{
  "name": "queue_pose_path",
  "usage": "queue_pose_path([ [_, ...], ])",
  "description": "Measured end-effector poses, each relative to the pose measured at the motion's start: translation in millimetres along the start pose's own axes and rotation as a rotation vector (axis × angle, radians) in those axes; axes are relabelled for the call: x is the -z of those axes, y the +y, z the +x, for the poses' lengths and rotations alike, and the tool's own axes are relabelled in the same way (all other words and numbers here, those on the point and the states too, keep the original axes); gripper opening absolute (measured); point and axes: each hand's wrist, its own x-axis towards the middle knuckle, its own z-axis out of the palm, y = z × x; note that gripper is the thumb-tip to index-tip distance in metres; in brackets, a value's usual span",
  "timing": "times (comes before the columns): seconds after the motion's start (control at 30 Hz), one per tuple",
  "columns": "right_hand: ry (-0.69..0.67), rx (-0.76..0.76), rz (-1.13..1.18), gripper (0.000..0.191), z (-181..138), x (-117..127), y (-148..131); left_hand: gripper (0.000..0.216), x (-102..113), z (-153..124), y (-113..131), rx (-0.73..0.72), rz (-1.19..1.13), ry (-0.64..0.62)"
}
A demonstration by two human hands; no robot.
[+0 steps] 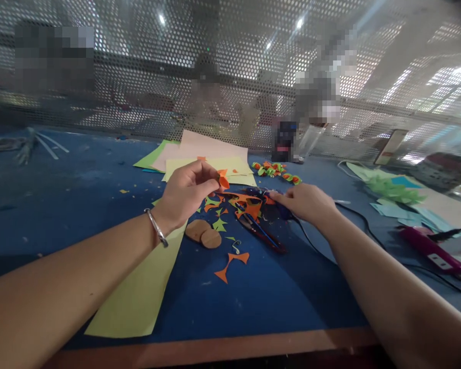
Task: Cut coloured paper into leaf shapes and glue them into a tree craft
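Left hand (pixel 186 192): pinching an orange paper piece (pixel 224 182) between thumb and fingers, raised above the worktop (pixel 311 289)
Right hand (pixel 311 202): at a dark blue tool (pixel 285 209), fingers partly curled; gripping or merely touching, impossible to say from this view
Orange paper piece: one, at the left fingertips, left of the tool
Step in hand: probably shaping or joining small paper by hand
Next move: judged to call for a light, steady pinch on the left and a sure hold on the right
Brown discs (pixel 211 239): two, overlapping
Curled paper clusters (pixel 271 169): two, one larger, one smaller, beyond the right hand
Yellow strip (pixel 138 302): one, partly under the left forearm
Paper scraps (pixel 249 207): orange and green, too jumbled to count
Power strip (pixel 432 248): one, far right
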Motion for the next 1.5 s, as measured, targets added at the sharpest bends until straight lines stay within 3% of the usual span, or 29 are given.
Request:
queue_pose_path([
  [0.07, 0.143, 0.138, -0.06, 0.044, -9.9, 3.7, -11.5, 0.009, 0.0, 0.2, -1.5, -0.008, 0.011, 0.001],
  [0.1, 0.122, 0.226, -0.012, 0.035, -16.0, 4.0, -18.7, 0.009, -0.1, 0.3, -2.0, -0.011, 0.014, 0.002],
  [0.2, -0.161, 0.517, 0.215, 0.02, -35.3, -0.4, -40.6, 0.01, -0.6, 0.9, -3.1, -0.018, 0.024, -0.001],
  [0.27, -0.333, 0.673, 0.227, 0.013, -45.4, -4.6, -51.2, 0.01, -0.9, 1.5, -3.9, -0.021, 0.031, -0.003],
  [0.4, -0.405, 0.799, 0.141, 0.012, -54.1, -8.1, -58.9, 0.011, -1.1, 3.1, -6.6, -0.017, 0.043, -0.011],
  [0.67, -0.36, 0.852, 0.023, 0.012, -55.0, -11.5, -58.6, 0.01, -0.7, 3.2, -9.3, -0.028, 0.019, -0.038],
  [1.13, -0.308, 0.9, 0.051, 0.011, -59.5, -18.4, -62.2, 0.011, -1.2, 1.8, -7.2, -0.008, 0.045, -0.024],
  [1.27, -0.362, 0.798, 0.217, 0.009, -57.5, -13.7, -62.3, 0.011, -2.2, 1.5, -5.0, -0.005, 0.059, -0.041],
  [1.5, -0.496, 0.442, 0.665, 0.014, -47.0, -5.6, -54.1, 0.009, -2.3, 0.2, -2.5, 0.044, 0.186, -0.179],
])
